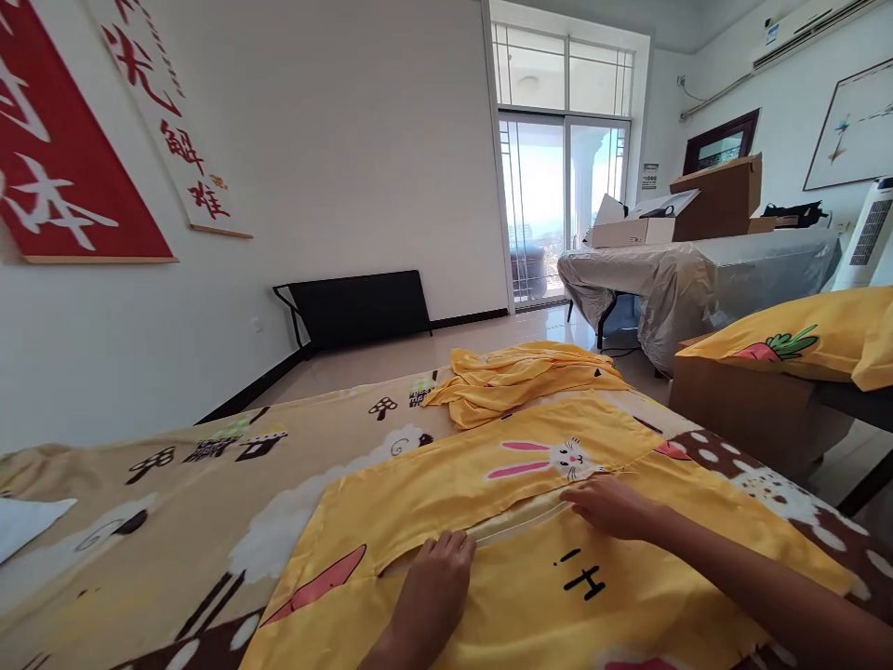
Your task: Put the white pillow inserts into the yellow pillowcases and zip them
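A yellow pillowcase printed with a rabbit, a carrot and "Hi" lies spread flat in front of me. A long slit runs across it, with a paler strip of fabric showing inside. My left hand is closed, its fingers curled over the slit's edge near the left end. Further right, my right hand pinches the edge just below the rabbit print. Both sets of fingertips are partly hidden by the cloth. Behind the pillowcase lies a crumpled heap of yellow cloth.
Beneath everything is a beige and brown patterned blanket. A white item lies at the left edge. To the right, a yellow pillow rests on a cardboard box. Beyond stands a plastic-covered table; a black folded panel leans by the wall.
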Tool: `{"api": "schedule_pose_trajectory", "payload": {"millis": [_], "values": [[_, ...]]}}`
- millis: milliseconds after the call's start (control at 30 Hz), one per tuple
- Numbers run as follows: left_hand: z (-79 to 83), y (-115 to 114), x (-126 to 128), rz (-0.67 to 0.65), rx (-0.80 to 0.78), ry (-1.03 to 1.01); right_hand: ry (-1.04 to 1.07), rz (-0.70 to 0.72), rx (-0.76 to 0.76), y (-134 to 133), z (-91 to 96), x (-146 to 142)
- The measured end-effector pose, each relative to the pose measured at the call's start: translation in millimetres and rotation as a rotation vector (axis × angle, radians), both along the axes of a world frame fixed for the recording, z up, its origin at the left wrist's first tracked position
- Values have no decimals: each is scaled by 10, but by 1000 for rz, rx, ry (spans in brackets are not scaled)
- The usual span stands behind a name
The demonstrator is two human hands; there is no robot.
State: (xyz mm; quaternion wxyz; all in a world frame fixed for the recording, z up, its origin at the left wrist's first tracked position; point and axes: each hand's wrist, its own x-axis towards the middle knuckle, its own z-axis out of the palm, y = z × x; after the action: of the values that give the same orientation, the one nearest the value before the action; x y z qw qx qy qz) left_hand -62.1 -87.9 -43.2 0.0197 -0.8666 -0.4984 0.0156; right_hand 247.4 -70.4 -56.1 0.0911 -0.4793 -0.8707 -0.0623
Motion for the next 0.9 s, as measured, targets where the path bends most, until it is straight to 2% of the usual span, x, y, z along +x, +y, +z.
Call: {"api": "schedule_pose_trajectory", "payload": {"millis": [100, 200, 333, 500, 567, 667, 767, 833, 900], "values": [[79, 148, 83, 55, -29, -89, -97, -35, -137, 138, 6, -247], [-19, 179, 43, 54, -30, -141, -128, -33, -152, 197, 10, -309], [-202, 157, -8, 40, 93, -149, -119, -23, -126, 209, -12, -287], [-312, 257, -35, 111, 268, -127, -77, -136, -72, 242, -65, -342], [-363, 267, -29, 98, 353, -109, -73, -158, -66, 188, -53, -428], [-475, 176, 59, -78, 479, -146, 32, -159, -71, -53, -30, -651], [-611, 16, 187, -352, 546, -185, 243, -38, -166, -385, -58, -872], [-691, -71, 168, -460, 589, -185, 307, 56, -295, -548, -106, -891], [-754, -126, -27, -484, 606, -157, 324, 70, -395, -628, -177, -742]]}}
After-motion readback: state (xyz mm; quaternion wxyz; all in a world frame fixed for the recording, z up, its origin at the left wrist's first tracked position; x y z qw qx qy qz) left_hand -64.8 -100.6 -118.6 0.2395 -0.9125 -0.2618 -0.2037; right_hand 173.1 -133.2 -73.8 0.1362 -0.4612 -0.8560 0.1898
